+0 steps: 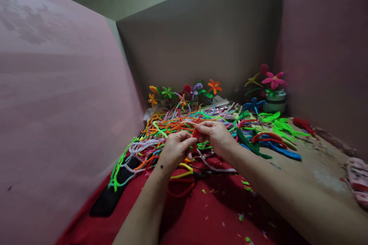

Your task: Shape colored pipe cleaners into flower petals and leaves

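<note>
Both of my hands meet over a heap of many-coloured pipe cleaners [184, 116]. Between my fingertips is a small piece of red pipe cleaner [196, 133]; its exact shape is partly covered by the fingers. My left hand [178, 146] pinches it from the lower left. From the upper right, my right hand [216, 137] grips it with thumb and forefinger. Just below the hands, a tool with yellow handles [183, 175] lies on the red cloth [198, 218]; its dark head is hard to make out.
Pipe-cleaner flowers, an orange one [214, 86] among them, stand behind the heap. A pink flower [274, 80] rises from a jar [274, 101] at right. Green pieces [283, 127] and blue pieces [287, 154] lie there. A flat black object [105, 201] lies left, near the pink wall [63, 103].
</note>
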